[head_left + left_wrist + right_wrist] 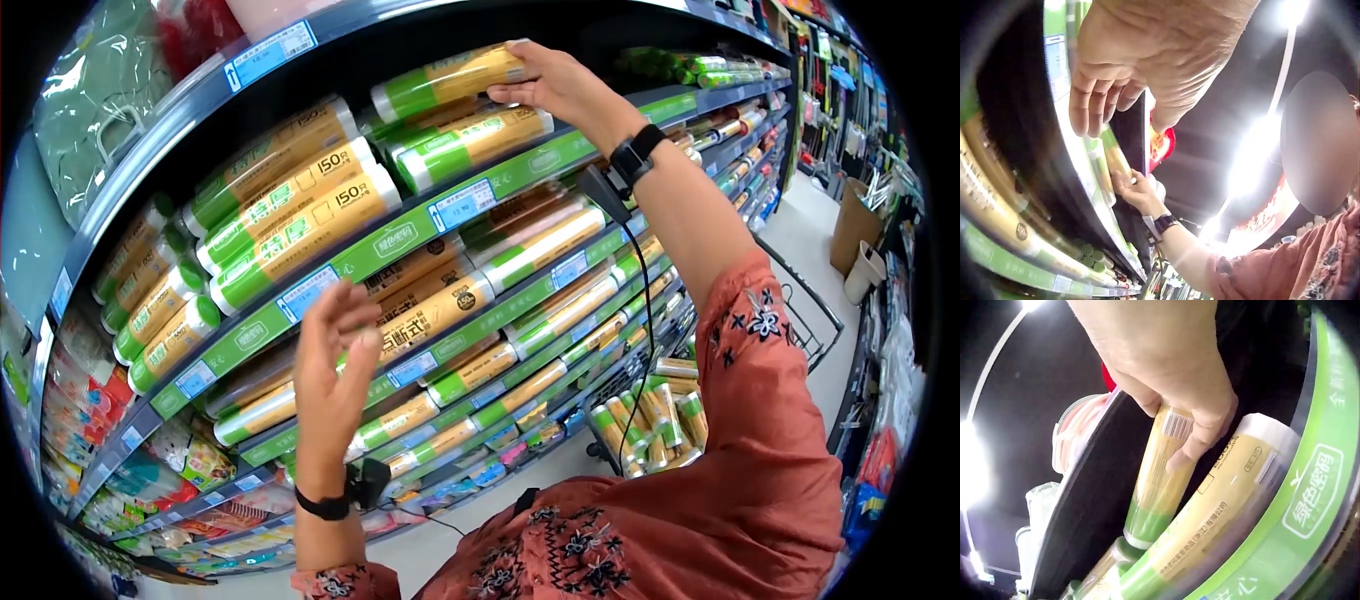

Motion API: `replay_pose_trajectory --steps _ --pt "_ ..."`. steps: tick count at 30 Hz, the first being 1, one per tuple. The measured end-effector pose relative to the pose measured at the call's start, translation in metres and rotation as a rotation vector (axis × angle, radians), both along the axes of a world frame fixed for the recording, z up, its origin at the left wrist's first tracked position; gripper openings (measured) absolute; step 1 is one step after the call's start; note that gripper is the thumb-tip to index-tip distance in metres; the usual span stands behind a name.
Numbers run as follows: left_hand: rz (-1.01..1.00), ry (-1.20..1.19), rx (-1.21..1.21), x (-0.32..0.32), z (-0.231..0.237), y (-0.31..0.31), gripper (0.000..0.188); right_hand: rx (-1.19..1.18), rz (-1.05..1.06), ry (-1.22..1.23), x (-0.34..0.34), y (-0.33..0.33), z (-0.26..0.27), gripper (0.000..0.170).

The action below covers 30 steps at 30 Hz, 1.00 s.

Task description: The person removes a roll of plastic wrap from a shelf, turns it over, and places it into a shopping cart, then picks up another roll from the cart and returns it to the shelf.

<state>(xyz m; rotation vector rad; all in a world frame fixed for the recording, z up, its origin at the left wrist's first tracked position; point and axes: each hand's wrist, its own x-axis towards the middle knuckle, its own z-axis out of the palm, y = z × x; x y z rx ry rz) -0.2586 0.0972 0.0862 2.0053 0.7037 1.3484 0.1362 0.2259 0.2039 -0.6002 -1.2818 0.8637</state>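
Note:
My right hand pinches one end of a yellow-and-green roll of plastic bags on the upper shelf. Seen in the right wrist view, the thumb and fingers curl round the end with the barcode, and the roll tilts over its neighbours. Just below it lies another such roll, by the green shelf strip. My left hand holds nothing and hovers before the shelf edge, its fingers loosely bent. From the left wrist view, the palm side of the left hand shows close to the camera.
Further rolls lie stacked to the left on the same shelf. Lower shelves carry rows of similar rolls. A green strip with price tags runs along the edge. Several rolls lie in a cart at lower right, with a cable hanging over it.

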Motion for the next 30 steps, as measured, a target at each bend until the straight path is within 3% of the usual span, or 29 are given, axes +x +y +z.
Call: replay_pose_trajectory --steps 4,10,16,20,23,28,30 --pt "0.149 0.205 0.410 0.037 0.060 0.024 0.040 -0.074 0.033 -0.056 -0.007 0.025 0.006 0.041" --pt "0.128 0.547 0.667 0.108 0.124 0.085 0.042 -0.161 0.020 -0.033 -0.012 0.051 0.016 0.036" --pt "0.167 0.833 0.621 0.163 0.141 0.149 0.045 -0.260 -0.438 -0.444 -0.011 0.059 0.019 0.030" --pt "0.186 0.905 0.560 0.187 0.144 0.174 0.048 -0.002 -0.902 -0.910 -0.011 0.068 0.009 0.034" --pt "0.271 1.027 0.433 0.197 0.150 0.184 0.048 0.045 -0.855 -0.847 -0.012 0.067 0.001 0.042" --pt "0.247 1.120 0.313 0.205 0.163 0.213 0.054 0.160 -0.898 -0.796 -0.004 0.077 -0.002 0.030" --pt "0.330 1.245 0.210 0.209 0.164 0.209 0.061 0.211 -0.898 -0.794 -0.005 0.078 -0.003 0.028"
